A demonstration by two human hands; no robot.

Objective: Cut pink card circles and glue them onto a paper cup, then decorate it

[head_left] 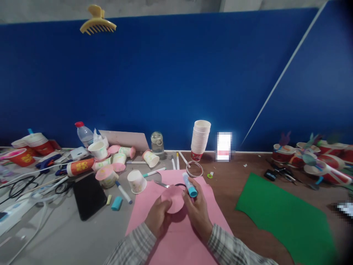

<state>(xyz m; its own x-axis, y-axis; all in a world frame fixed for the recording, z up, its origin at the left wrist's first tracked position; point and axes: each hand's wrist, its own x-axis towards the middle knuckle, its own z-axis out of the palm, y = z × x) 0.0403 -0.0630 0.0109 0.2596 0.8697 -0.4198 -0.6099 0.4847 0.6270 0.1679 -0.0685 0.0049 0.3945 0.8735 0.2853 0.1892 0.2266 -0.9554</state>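
My left hand [158, 217] grips a round pink paper disc [173, 200], its thumb pressed on the face. In my right hand [199, 209] is a light-blue glue stick [189, 185], and its fingertips also meet the disc's right edge. Under both hands lies a large pink paper sheet [212, 224]. Scissors [162, 184] rest on the sheet behind the disc, partly hidden by it. A white paper cup [136, 181] stands near the sheet's left edge. Left of the sheet lies a small teal cap-like piece [117, 203].
Several pink-topped cups [107, 176] crowd the left, near a black tablet or phone [89, 197] and cables. Behind my hands stand a tall cup stack [200, 140], a tape ring [194, 169] and a glass jar [157, 143]. Green paper [284, 217] and decorated cups [284, 152] lie right.
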